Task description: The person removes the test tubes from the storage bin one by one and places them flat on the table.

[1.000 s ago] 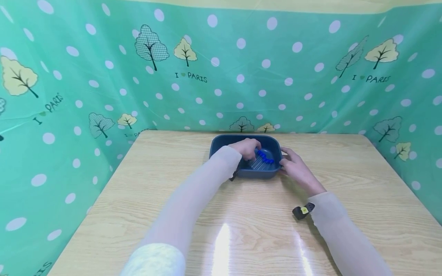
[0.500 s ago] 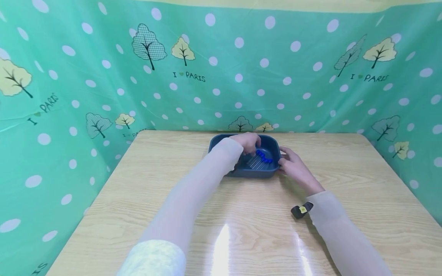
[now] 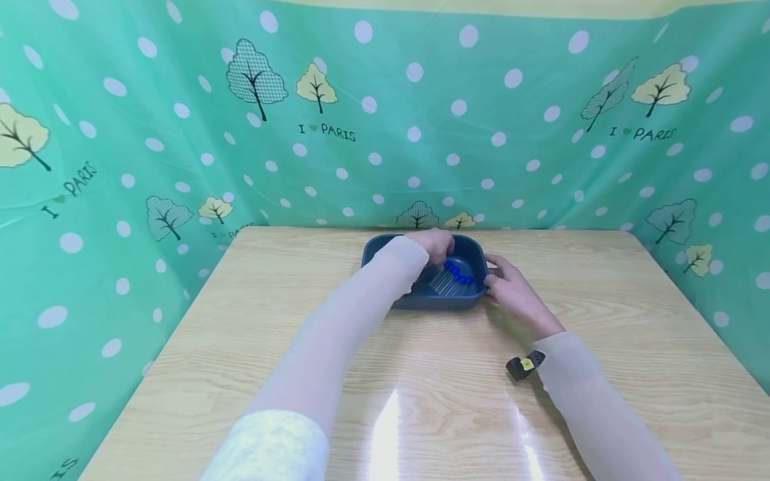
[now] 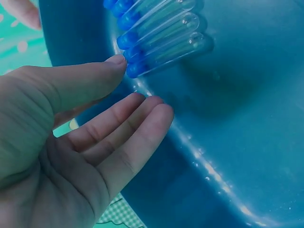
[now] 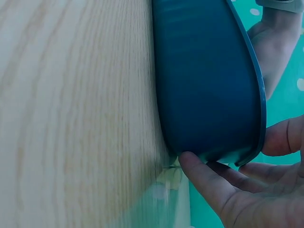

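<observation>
A dark blue plastic basin (image 3: 434,302) stands at the far side of the table. Inside it lie several clear test tubes (image 4: 166,47) with blue caps, side by side in a slanted row. My left hand (image 3: 438,244) reaches over the basin's left part. In the left wrist view its thumb tip is right at the endmost blue cap (image 4: 134,69), while the other fingers, slightly bent, stay apart from the thumb. With thumb at the rim and fingers against the outer wall, my right hand (image 3: 514,290) holds the basin's right end.
The wooden table (image 3: 445,361) runs from the front back to a green curtain (image 3: 385,120) with dots and printed trees. A black wrist camera (image 3: 525,365) sits on the right sleeve. Bright light reflections streak the table's front.
My left hand has shifted slightly back inside the basin, away from the tubes. The right hand keeps its place at the basin's end, and the head view has drifted slightly.
</observation>
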The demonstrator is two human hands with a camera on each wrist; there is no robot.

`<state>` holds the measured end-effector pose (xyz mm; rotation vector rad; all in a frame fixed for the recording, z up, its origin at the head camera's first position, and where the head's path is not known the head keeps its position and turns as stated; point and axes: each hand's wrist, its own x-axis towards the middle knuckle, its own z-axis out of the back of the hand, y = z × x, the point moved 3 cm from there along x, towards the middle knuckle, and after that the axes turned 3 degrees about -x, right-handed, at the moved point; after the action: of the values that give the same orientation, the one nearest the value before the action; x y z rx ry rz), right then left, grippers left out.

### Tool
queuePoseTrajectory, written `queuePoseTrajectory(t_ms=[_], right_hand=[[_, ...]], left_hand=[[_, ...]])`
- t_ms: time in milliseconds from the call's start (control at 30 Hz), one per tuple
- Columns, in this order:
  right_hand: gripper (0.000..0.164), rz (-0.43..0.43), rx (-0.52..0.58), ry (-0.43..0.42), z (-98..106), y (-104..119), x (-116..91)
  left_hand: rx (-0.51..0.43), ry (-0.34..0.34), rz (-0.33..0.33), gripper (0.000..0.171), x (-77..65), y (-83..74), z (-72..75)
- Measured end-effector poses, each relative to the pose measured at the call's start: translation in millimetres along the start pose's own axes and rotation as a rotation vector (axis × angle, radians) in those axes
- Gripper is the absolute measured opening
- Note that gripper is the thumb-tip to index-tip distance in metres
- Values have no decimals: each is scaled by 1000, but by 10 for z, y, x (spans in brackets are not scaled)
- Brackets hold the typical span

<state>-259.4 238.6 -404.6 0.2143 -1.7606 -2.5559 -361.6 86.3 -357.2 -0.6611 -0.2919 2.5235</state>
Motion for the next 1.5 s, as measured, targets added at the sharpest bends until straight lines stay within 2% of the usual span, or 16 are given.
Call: queuePoseTrajectory(t_ms=[133,367,533,800,1033,1300,1500], right_hand=[[60,2,-12,1,5,6,-4],[60,-2,-15,10,6,7,-14],[60,-8,-20,8,8,3,-2],[61,-2,-8,11,8,24,-15],[61,-8,-9,11,1,15,-17],[58,0,-21,13,-3,-1,-13],[58,13,-30,15,7,-10,-10]], left_hand=[[54,-5,21,42,-19,-42,-12],[147,5,10,22,23,-81,-52],[112,0,31,17,49,-54,-61],[55,11,-11,22,76,-50,-56],[65,21,74,26,60,-40,-71],[95,38,90,16,74,-66,-98],[90,19,116,19,116,-64,-146]])
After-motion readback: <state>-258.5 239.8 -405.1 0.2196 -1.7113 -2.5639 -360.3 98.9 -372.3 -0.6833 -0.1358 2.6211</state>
